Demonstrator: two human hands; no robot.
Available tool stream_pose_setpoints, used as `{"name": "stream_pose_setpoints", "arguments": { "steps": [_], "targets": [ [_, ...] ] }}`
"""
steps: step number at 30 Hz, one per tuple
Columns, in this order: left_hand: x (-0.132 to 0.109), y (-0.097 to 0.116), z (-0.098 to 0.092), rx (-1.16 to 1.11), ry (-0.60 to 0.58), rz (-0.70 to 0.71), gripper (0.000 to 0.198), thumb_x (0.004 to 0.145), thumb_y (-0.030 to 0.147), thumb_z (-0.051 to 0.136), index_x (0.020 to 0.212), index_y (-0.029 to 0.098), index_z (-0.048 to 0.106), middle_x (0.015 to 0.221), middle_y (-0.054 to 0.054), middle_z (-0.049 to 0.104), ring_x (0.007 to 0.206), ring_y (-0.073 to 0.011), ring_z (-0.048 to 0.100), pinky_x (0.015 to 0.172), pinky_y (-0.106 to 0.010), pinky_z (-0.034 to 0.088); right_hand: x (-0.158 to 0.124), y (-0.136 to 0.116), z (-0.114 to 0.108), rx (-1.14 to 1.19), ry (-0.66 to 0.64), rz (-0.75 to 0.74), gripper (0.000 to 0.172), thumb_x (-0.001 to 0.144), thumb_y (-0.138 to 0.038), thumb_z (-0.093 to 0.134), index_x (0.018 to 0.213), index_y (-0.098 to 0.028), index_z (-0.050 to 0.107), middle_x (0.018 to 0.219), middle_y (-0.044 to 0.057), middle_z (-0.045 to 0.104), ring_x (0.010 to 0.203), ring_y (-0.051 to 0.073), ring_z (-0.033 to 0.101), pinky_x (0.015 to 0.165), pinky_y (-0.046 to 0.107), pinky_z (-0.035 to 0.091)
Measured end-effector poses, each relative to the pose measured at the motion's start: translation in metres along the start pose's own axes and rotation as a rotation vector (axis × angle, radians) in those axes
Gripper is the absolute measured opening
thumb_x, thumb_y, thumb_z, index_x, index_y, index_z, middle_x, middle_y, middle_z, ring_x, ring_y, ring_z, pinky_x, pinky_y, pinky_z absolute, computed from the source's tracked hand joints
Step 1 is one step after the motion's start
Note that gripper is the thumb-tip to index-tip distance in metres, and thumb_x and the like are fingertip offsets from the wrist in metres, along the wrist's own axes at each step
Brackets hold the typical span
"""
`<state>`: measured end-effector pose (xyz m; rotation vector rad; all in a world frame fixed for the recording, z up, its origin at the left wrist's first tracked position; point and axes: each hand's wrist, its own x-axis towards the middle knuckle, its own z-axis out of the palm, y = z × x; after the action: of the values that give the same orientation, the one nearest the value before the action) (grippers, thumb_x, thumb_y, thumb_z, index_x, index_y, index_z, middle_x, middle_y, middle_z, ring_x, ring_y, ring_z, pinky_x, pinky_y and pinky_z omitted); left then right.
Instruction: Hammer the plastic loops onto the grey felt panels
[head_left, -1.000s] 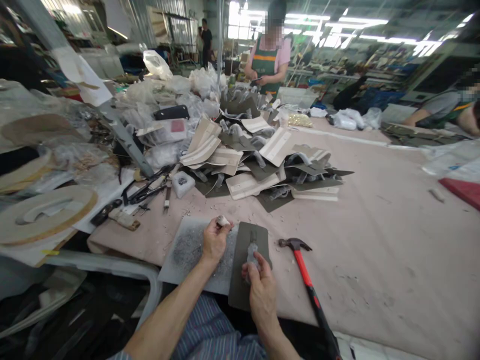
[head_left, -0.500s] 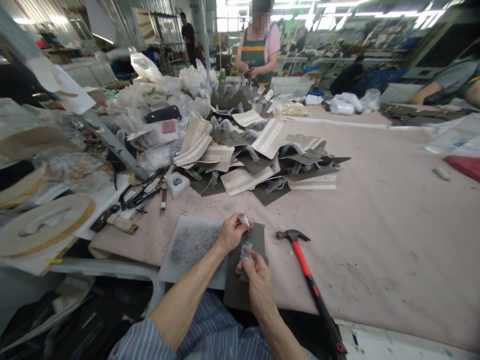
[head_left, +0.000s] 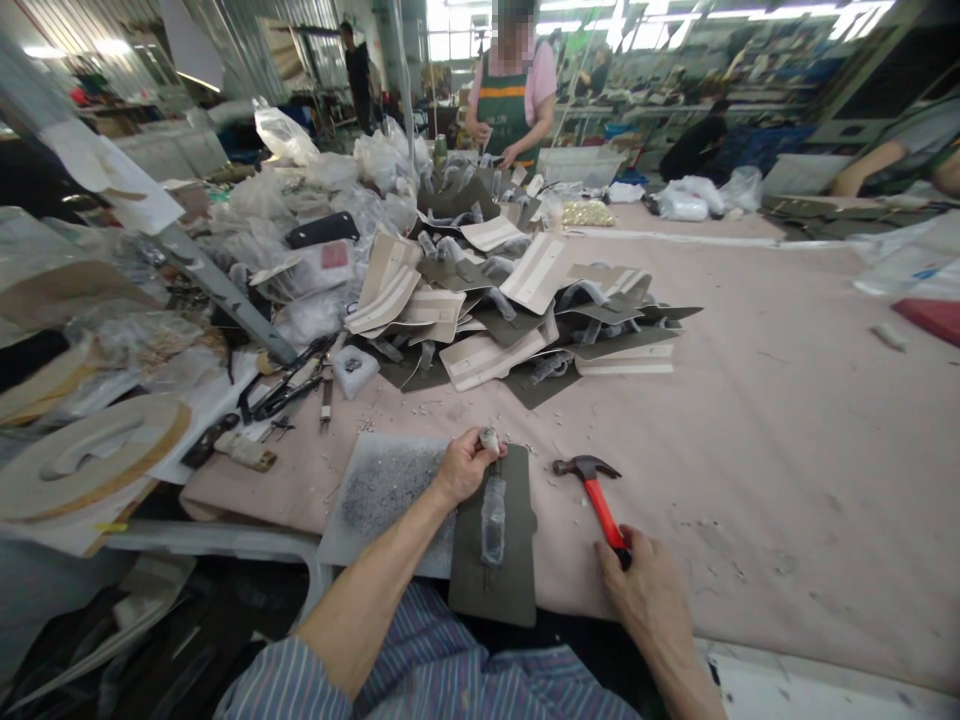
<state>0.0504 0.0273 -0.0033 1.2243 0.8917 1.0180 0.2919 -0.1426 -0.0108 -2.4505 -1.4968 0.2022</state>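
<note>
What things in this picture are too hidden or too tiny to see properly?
All in the head view:
The pale thing in the left hand: fingers cover most of it.
The red hammer's lower handle: the right hand covers it.
Inside the clear plastic piece on the dark panel: too small to tell.
The co-worker: cut off by the right edge.

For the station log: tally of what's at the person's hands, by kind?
Red-handled claw hammer, in right hand: 1
Small white piece, in left hand: 1
Dark olive panel: 1
Clear plastic piece, on the panel: 1
Speckled grey board: 1
Total: 5
</note>
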Motion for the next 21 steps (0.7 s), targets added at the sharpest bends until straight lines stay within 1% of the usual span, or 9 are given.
{"name": "stream_pose_setpoints", "arguments": {
  "steps": [3, 6, 10, 12, 13, 15, 17, 19, 21],
  "targets": [
    [0.000, 0.000, 0.002, 0.023, 0.007, 0.011, 0.013, 0.080, 0.023, 0.067, 0.092, 0.016, 0.064, 0.087, -0.005, 0.073, 0.085, -0.0192, 0.069, 0.086, -0.033, 0.053, -0.001, 0.005, 0.003, -0.091, -0.101, 0.005, 0.043, 0.090, -0.039, 0.041, 0.117, -0.010, 0.059, 0.100, 0.018, 0.061, 0.091, 0.031, 0.060, 0.080, 0.041, 0.044],
    [-0.001, 0.000, 0.005, 0.075, 0.029, 0.031, 0.011, 0.079, 0.018, 0.065, 0.089, 0.017, 0.065, 0.086, -0.005, 0.073, 0.084, -0.0193, 0.069, 0.083, -0.031, 0.053, 0.004, 0.002, -0.001, 0.040, -0.214, 0.106, 0.028, 0.086, -0.032, 0.046, 0.104, -0.016, 0.059, 0.088, 0.012, 0.062, 0.081, 0.028, 0.060, 0.073, 0.038, 0.044],
    [-0.003, -0.001, 0.008, 0.156, 0.039, 0.076, 0.009, 0.079, 0.016, 0.062, 0.087, 0.018, 0.066, 0.084, -0.003, 0.072, 0.082, -0.0187, 0.067, 0.079, -0.028, 0.052, 0.008, -0.017, -0.022, 0.797, -0.610, 0.394, 0.018, 0.076, -0.037, 0.056, 0.085, -0.021, 0.053, 0.064, -0.001, 0.051, 0.053, 0.016, 0.050, 0.052, 0.030, 0.041],
    [-0.004, -0.001, 0.009, 0.209, 0.024, 0.103, 0.009, 0.080, 0.015, 0.060, 0.086, 0.018, 0.066, 0.083, -0.003, 0.072, 0.080, -0.0181, 0.066, 0.076, -0.027, 0.051, 0.007, -0.036, -0.040, 1.146, -0.707, 0.515, 0.023, 0.076, -0.042, 0.057, 0.084, -0.022, 0.050, 0.061, -0.006, 0.044, 0.043, 0.011, 0.038, 0.042, 0.024, 0.033],
    [-0.005, -0.002, 0.009, 0.236, 0.018, 0.114, 0.010, 0.080, 0.015, 0.059, 0.086, 0.018, 0.066, 0.083, -0.003, 0.071, 0.080, -0.0179, 0.066, 0.075, -0.026, 0.050, 0.006, -0.047, -0.049, 1.225, -0.683, 0.532, 0.025, 0.077, -0.046, 0.057, 0.084, -0.022, 0.049, 0.061, -0.007, 0.042, 0.041, 0.009, 0.034, 0.039, 0.022, 0.029],
    [-0.006, -0.002, 0.008, 0.283, 0.010, 0.129, 0.011, 0.080, 0.014, 0.058, 0.086, 0.018, 0.067, 0.083, -0.003, 0.071, 0.079, -0.0178, 0.065, 0.074, -0.026, 0.050, 0.006, -0.068, -0.068, 1.185, -0.520, 0.444, 0.032, 0.083, -0.055, 0.052, 0.083, -0.023, 0.048, 0.058, -0.008, 0.039, 0.038, 0.009, 0.031, 0.037, 0.021, 0.025],
    [-0.007, -0.002, 0.008, 0.309, 0.008, 0.141, 0.012, 0.080, 0.015, 0.058, 0.087, 0.018, 0.067, 0.082, -0.003, 0.071, 0.078, -0.0181, 0.065, 0.073, -0.026, 0.049, 0.008, -0.086, -0.081, 1.001, -0.282, 0.206, 0.038, 0.089, -0.061, 0.044, 0.082, -0.023, 0.048, 0.057, -0.006, 0.044, 0.041, 0.011, 0.038, 0.039, 0.023, 0.028],
    [-0.007, -0.001, 0.008, 0.329, -0.001, 0.155, 0.012, 0.081, 0.015, 0.058, 0.087, 0.018, 0.067, 0.082, -0.003, 0.071, 0.077, -0.0184, 0.065, 0.073, -0.026, 0.049, 0.012, -0.098, -0.088, 0.746, -0.087, -0.047, 0.038, 0.093, -0.057, 0.040, 0.079, -0.023, 0.046, 0.057, -0.003, 0.048, 0.046, 0.013, 0.043, 0.045, 0.025, 0.029],
    [-0.008, -0.001, 0.008, 0.358, -0.004, 0.164, 0.011, 0.081, 0.015, 0.059, 0.087, 0.018, 0.067, 0.080, -0.002, 0.071, 0.075, -0.0183, 0.064, 0.071, -0.027, 0.048, 0.018, -0.105, -0.092, 0.478, -0.059, -0.226, 0.031, 0.094, -0.048, 0.042, 0.077, -0.023, 0.046, 0.054, -0.003, 0.045, 0.046, 0.013, 0.040, 0.048, 0.027, 0.023]
  ]
}}
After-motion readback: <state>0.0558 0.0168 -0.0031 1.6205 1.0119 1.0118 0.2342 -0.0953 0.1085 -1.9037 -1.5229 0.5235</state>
